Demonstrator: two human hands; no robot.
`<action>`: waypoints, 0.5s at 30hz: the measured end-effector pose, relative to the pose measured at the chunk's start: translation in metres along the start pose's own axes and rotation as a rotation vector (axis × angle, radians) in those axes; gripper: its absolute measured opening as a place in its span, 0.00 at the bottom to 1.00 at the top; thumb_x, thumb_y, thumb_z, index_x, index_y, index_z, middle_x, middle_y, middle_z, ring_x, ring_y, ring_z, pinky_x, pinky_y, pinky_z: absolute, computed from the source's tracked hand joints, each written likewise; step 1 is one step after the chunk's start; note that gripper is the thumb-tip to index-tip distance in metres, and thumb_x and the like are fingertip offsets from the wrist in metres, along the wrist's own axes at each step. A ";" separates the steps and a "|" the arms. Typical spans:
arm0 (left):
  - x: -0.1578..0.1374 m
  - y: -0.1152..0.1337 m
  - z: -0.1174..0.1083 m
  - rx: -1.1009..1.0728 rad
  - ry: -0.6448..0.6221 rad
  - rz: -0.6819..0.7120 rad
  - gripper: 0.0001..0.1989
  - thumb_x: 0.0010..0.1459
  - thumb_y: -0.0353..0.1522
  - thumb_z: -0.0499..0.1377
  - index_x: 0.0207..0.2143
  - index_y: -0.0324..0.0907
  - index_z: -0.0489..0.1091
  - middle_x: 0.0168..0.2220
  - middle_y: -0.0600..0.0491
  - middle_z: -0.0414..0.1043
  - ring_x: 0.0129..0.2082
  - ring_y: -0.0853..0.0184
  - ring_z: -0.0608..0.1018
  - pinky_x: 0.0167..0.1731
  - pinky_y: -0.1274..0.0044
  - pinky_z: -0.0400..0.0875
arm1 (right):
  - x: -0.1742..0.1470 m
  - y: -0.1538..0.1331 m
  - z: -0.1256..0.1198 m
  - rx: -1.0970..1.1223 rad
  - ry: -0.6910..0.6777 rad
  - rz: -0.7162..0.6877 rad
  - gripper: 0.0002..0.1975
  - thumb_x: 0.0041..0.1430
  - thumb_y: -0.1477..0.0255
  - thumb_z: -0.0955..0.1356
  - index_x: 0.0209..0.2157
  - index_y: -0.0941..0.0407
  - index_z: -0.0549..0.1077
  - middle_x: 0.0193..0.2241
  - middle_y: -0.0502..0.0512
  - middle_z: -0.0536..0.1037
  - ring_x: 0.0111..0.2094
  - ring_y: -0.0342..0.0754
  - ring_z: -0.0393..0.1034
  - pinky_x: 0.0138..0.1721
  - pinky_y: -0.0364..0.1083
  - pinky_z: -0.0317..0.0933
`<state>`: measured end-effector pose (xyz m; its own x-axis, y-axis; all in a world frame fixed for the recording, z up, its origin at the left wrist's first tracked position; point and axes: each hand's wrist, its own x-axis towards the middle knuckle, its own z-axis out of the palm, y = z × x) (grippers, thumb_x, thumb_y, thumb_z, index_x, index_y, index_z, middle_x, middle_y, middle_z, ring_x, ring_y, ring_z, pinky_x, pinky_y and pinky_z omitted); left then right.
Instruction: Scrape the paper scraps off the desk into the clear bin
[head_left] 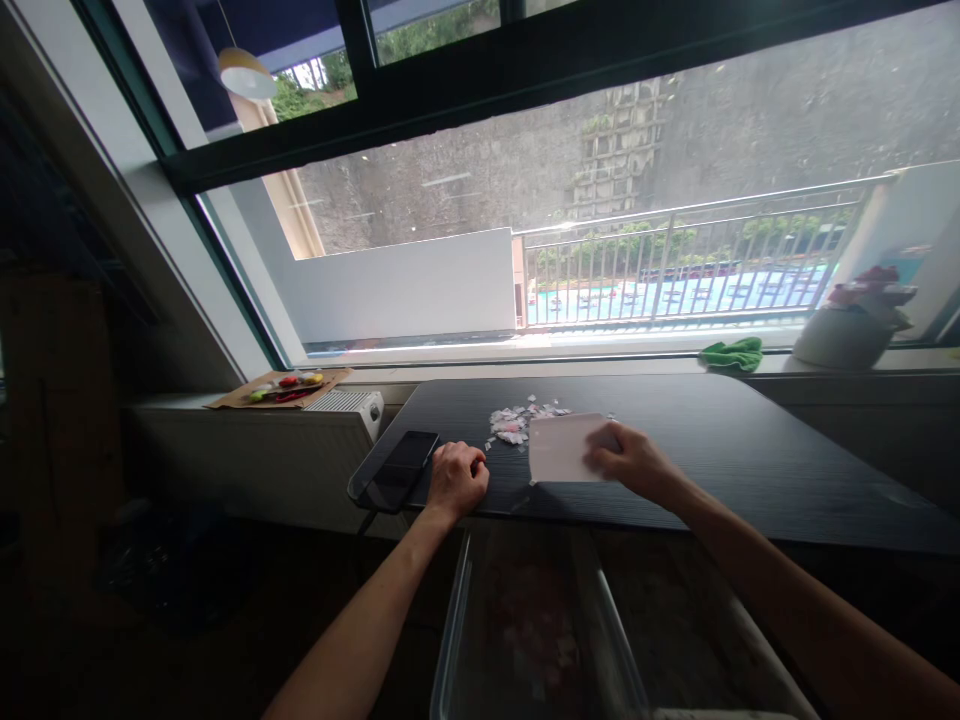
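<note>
My right hand (634, 461) grips a pale pink square card (562, 448) by its right edge, holding it flat on the dark table (750, 440). A small heap of white and pink paper scraps (517, 422) lies just behind the card. My left hand (457, 478) rests as a closed fist on the table near its front edge, left of the card, with nothing visible in it. A black phone (401, 464) lies flat beside that fist at the table's left corner.
A clear plastic bin (525, 620) sits below the table's front edge between my arms. On the window ledge are a green cloth (731, 353) and a white flower pot (844, 335). A cardboard sheet with colourful items (281, 387) lies far left.
</note>
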<state>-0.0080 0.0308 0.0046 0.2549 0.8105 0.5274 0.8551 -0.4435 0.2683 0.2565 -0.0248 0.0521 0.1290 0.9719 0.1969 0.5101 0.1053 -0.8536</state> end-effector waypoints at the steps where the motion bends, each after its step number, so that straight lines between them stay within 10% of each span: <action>1: 0.000 0.000 0.000 -0.003 0.003 0.002 0.08 0.50 0.27 0.54 0.27 0.42 0.73 0.29 0.51 0.73 0.36 0.63 0.72 0.45 0.69 0.63 | -0.003 -0.001 -0.010 -0.043 0.016 0.027 0.07 0.42 0.70 0.67 0.28 0.56 0.72 0.22 0.51 0.74 0.22 0.44 0.67 0.23 0.42 0.61; 15: -0.014 -0.039 -0.050 0.260 0.204 -0.195 0.10 0.55 0.33 0.54 0.34 0.43 0.75 0.39 0.47 0.71 0.47 0.56 0.69 0.55 0.57 0.53 | -0.007 0.009 -0.021 -0.061 0.157 0.061 0.14 0.42 0.63 0.70 0.32 0.55 0.75 0.25 0.55 0.78 0.28 0.50 0.72 0.29 0.46 0.66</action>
<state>-0.0673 0.0177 0.0277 0.0036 0.7658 0.6430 0.9713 -0.1557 0.1799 0.2785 -0.0351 0.0531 0.2899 0.9307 0.2231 0.5475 0.0299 -0.8363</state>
